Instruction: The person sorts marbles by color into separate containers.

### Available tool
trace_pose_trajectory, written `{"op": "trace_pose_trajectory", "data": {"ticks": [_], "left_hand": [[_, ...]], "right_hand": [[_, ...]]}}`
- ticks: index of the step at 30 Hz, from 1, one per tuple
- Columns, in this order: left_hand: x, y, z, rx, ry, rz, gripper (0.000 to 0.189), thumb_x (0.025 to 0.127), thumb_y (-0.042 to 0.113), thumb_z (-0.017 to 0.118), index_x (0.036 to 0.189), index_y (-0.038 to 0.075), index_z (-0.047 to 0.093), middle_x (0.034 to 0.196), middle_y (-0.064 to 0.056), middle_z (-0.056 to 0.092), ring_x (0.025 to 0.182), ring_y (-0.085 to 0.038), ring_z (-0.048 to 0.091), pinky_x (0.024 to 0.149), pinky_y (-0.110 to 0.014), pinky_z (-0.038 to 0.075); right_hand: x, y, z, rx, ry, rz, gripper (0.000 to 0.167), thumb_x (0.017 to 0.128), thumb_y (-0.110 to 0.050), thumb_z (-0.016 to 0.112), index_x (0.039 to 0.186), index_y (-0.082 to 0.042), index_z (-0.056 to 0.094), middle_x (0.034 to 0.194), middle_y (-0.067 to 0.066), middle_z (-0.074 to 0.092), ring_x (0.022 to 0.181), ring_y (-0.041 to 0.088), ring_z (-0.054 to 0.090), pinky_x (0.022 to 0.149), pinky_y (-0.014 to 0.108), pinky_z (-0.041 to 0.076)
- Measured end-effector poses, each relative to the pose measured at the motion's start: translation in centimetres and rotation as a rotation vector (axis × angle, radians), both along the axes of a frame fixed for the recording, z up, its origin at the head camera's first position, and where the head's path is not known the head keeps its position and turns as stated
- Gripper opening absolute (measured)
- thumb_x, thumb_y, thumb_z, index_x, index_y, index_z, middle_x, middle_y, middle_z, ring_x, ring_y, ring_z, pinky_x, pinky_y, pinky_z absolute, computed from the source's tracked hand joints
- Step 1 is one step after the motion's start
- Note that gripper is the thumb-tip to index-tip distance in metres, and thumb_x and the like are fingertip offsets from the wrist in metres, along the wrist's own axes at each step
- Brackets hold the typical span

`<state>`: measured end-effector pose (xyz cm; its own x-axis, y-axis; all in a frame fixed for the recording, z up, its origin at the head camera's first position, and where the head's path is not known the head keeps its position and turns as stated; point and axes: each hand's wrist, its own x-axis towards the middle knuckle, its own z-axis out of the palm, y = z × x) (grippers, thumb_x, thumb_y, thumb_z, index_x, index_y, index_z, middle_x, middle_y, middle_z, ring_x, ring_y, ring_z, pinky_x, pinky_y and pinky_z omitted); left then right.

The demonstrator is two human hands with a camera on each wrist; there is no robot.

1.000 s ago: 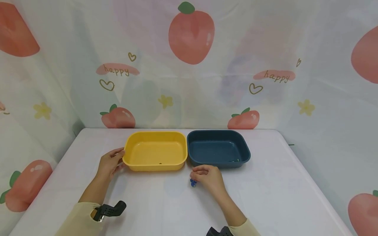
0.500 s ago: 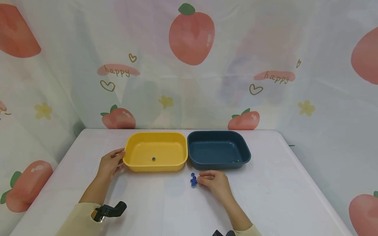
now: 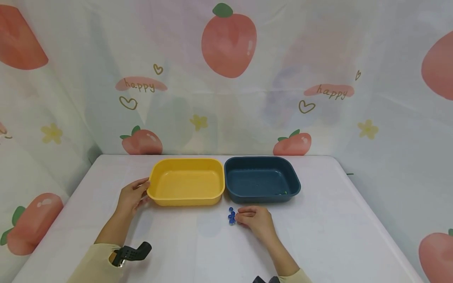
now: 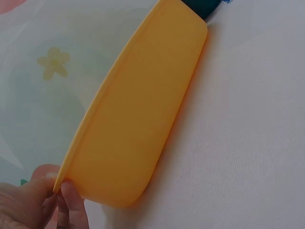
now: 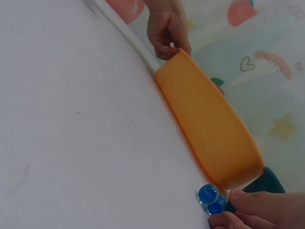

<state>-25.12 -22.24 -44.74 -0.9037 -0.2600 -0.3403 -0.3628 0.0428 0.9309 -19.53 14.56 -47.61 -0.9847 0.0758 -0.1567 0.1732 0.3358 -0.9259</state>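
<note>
My left hand (image 3: 131, 197) pinches the left rim of a yellow plastic bin (image 3: 185, 201), thumb on one side and fingers on the other in the left wrist view. To the right, my right hand (image 3: 257, 222) is low over the table beside a small cluster of blue glass marbles (image 3: 231, 216). In the right wrist view, its thumb (image 5: 243, 199) and forefinger stand apart, with a blue marble (image 5: 217, 204) at their tips. Whether they touch it is hard to tell. Another blue marble (image 5: 208, 193) lies beside that one.
A dark blue bin (image 3: 262, 198) stands against the yellow bin's right side, with small green things (image 3: 283, 193) in its front right corner. Both bins are near the back of the white-covered table (image 3: 198, 251). A printed curtain (image 3: 230, 98) hangs behind.
My right hand drew back rightward, uncovering the blue marbles, and then shifted slightly left. A small dark marble seen moving in the yellow bin is out of sight now. My left hand stays put.
</note>
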Motion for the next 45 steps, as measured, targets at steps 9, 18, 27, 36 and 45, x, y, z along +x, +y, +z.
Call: {"op": "trace_pose_trajectory", "data": {"ticks": [9,18,27,36,45], "left_hand": [[0.17,0.15,0.11,-0.008,-0.007,0.007,0.049,0.099,0.026,0.059,0.142,0.004,0.050,0.114,-0.004,0.062,0.078,-0.003,0.062,0.068,-0.019,0.057],[0.17,0.14,0.09,-0.030,-0.018,-0.006,0.049,0.100,0.027,0.057,0.143,0.005,0.049,0.124,-0.012,0.059,0.080,-0.005,0.062,0.068,-0.018,0.057],[0.00,0.05,-0.04,-0.014,-0.020,0.000,0.049,0.100,0.027,0.058,0.143,0.006,0.049,0.129,-0.013,0.057,0.083,-0.005,0.063,0.069,-0.019,0.057],[-0.03,-0.02,0.12,-0.016,-0.001,-0.008,0.049,0.100,0.027,0.058,0.143,0.006,0.050,0.113,-0.003,0.063,0.078,-0.001,0.062,0.066,-0.017,0.056],[0.19,-0.02,0.25,-0.008,0.005,-0.009,0.050,0.099,0.027,0.059,0.143,0.005,0.049,0.103,0.004,0.065,0.076,0.000,0.063,0.066,-0.017,0.056]], "right_hand": [[-0.24,-0.27,-0.41,0.046,0.022,-0.007,0.022,0.076,-0.004,0.082,0.096,0.002,0.074,0.083,0.011,0.075,0.075,0.016,0.073,0.064,0.023,0.059],[-0.18,-0.53,-0.31,0.102,0.034,-0.010,0.020,0.075,-0.005,0.083,0.092,0.000,0.075,0.079,0.007,0.075,0.072,0.012,0.071,0.062,0.020,0.057],[-0.23,-0.61,-0.21,0.127,0.033,0.002,0.018,0.076,-0.004,0.082,0.092,-0.001,0.075,0.080,0.007,0.075,0.074,0.013,0.071,0.064,0.021,0.058],[-0.41,-0.36,-0.48,0.092,0.022,-0.003,0.017,0.076,-0.003,0.082,0.091,0.000,0.075,0.079,0.008,0.075,0.074,0.014,0.072,0.064,0.024,0.059],[-0.34,-0.33,-0.20,0.030,-0.013,-0.016,0.016,0.077,-0.001,0.080,0.092,0.003,0.074,0.081,0.011,0.075,0.074,0.017,0.073,0.066,0.028,0.061]]}}
